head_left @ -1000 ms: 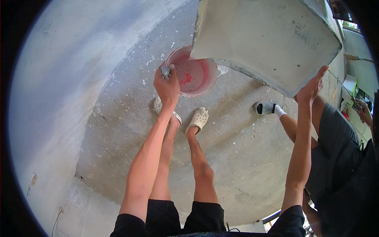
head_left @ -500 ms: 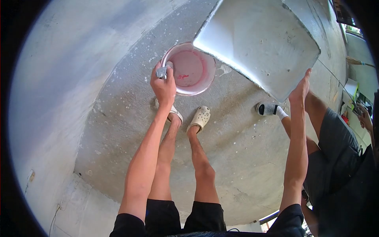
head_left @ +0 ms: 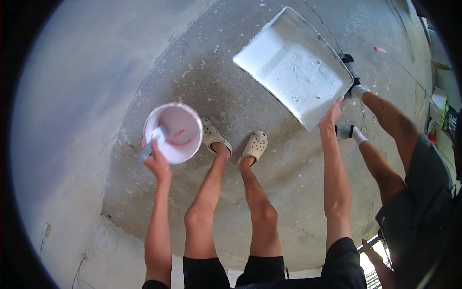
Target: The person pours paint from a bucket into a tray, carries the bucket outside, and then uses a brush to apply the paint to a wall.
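Note:
My left hand (head_left: 157,163) is closed at the near rim of a white plastic bucket (head_left: 192,113) with pinkish paint residue inside. Along with the rim it grips a small tool (head_left: 145,152) with a grey handle; its pale end leans into the bucket, too blurred to name. My right hand (head_left: 332,113) is closed on the near right corner of a large white paint tray (head_left: 272,47), smeared with wet-looking white paint and bits of debris. The tray is tilted over the floor, apart from the bucket. Fingers under the tray are hidden.
A paint-spotted concrete floor (head_left: 216,91) meets a pale wall (head_left: 72,120) on the left. Another person's leg (head_left: 392,113) and socked feet in slides stand beside the tray. A pink paint roller (head_left: 380,49) on a thin pole lies beyond them.
The bucket has moved left and nearer to me with my left hand. The tray looks smaller and lower, shifted left with my right hand. More of the other person's feet shows.

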### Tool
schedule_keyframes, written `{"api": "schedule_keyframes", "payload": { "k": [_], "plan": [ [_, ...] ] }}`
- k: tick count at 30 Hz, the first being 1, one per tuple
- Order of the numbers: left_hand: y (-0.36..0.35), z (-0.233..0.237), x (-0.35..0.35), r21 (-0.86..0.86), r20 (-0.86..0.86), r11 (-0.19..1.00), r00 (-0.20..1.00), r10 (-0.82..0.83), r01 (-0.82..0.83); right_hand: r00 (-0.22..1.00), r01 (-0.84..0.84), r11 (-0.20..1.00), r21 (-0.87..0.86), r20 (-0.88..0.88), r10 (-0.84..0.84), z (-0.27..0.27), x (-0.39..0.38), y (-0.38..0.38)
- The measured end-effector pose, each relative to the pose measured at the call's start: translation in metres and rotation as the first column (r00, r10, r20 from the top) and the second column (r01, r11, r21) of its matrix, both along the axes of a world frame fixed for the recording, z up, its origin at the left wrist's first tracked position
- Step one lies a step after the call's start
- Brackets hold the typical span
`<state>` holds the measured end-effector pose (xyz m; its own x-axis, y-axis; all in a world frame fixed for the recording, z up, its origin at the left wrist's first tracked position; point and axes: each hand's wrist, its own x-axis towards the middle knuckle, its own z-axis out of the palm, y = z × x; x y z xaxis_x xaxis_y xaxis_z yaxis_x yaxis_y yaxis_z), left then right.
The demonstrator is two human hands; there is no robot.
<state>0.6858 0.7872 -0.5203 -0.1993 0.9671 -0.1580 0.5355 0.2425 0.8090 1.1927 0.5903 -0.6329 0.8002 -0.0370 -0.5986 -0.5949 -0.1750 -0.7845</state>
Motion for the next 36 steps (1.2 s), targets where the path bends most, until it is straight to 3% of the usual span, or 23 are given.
{"api": "schedule_keyframes", "payload": {
  "k": [3,5,7,11,13,14,16,18,20,22,24,25,27,30,32,33,35,36],
  "plan": [
    [-0.010,0.016,-0.039,0.009,-0.070,0.998,0.996,0.061,-0.060,1.000,0.000,1.000,0.002,0.031,0.000,-0.060,-0.025,-0.006],
    [-0.015,0.024,-0.058,-0.006,-0.114,0.983,0.976,0.183,-0.184,0.999,-0.011,1.000,-0.010,0.038,0.012,-0.091,-0.042,-0.004],
    [-0.014,0.029,-0.068,-0.004,-0.117,0.969,0.963,0.243,-0.245,0.997,0.059,0.995,-0.085,0.059,-0.054,-0.119,-0.057,0.003],
    [-0.018,0.037,-0.074,-0.005,-0.114,0.912,0.907,0.406,-0.409,0.996,0.059,0.996,-0.066,0.074,-0.054,-0.161,-0.087,0.002],
    [-0.023,0.047,-0.068,-0.020,-0.094,0.912,0.908,0.407,-0.411,0.990,0.095,0.993,0.067,-0.109,-0.087,-0.181,-0.090,-0.010],
    [-0.025,0.054,-0.063,-0.031,-0.059,0.912,0.912,0.407,-0.409,0.991,0.094,0.993,0.071,-0.099,-0.087,-0.180,-0.090,-0.019],
    [-0.041,0.070,-0.044,-0.040,0.005,0.913,0.914,0.406,-0.405,0.931,0.057,0.965,0.257,-0.364,0.042,-0.164,-0.069,-0.041],
    [-0.061,0.102,-0.036,-0.045,0.072,0.909,0.906,0.417,-0.415,0.873,0.091,0.993,0.082,-0.486,-0.040,-0.118,-0.068,-0.049],
    [-0.083,0.143,-0.031,-0.013,0.017,0.961,0.961,0.275,-0.275,0.851,0.077,0.977,0.199,-0.523,0.039,-0.054,-0.079,-0.059],
    [-0.110,0.185,-0.025,-0.010,0.017,0.964,0.964,0.265,-0.265,0.831,-0.163,0.943,0.292,-0.475,0.290,0.008,-0.096,-0.083],
    [-0.137,0.231,-0.014,-0.003,0.008,0.973,0.973,0.229,-0.229,0.753,-0.466,0.865,0.187,-0.430,0.498,0.095,-0.119,-0.103],
    [-0.145,0.255,-0.007,0.029,0.049,0.972,0.971,0.233,-0.234,0.658,-0.641,0.754,0.146,-0.403,0.637,0.118,-0.125,-0.128],
    [-0.170,0.302,0.003,0.051,0.141,0.996,0.988,0.064,-0.072,0.511,-0.844,0.536,-0.010,-0.317,0.799,0.180,-0.151,-0.160],
    [-0.206,0.387,0.020,0.168,0.121,0.980,0.985,-0.124,0.103,0.393,-0.912,0.411,-0.008,-0.310,0.866,0.280,-0.186,-0.206],
    [-0.225,0.429,0.028,0.205,0.195,0.965,0.959,-0.204,0.164,0.307,-0.948,0.319,-0.009,-0.296,0.904,0.339,-0.193,-0.226],
    [-0.238,0.448,0.027,0.266,0.202,0.938,0.938,-0.280,0.223,0.321,-0.944,0.329,-0.015,-0.260,0.911,0.366,-0.197,-0.237],
    [-0.269,0.484,0.022,0.312,0.182,0.908,0.921,-0.346,0.279,0.353,-0.935,0.353,-0.020,-0.009,0.936,0.428,-0.214,-0.263],
    [-0.284,0.502,0.021,0.338,0.185,0.896,0.913,-0.364,0.289,0.440,-0.894,0.445,-0.055,0.084,0.894,0.468,-0.226,-0.274]
  ]
}}
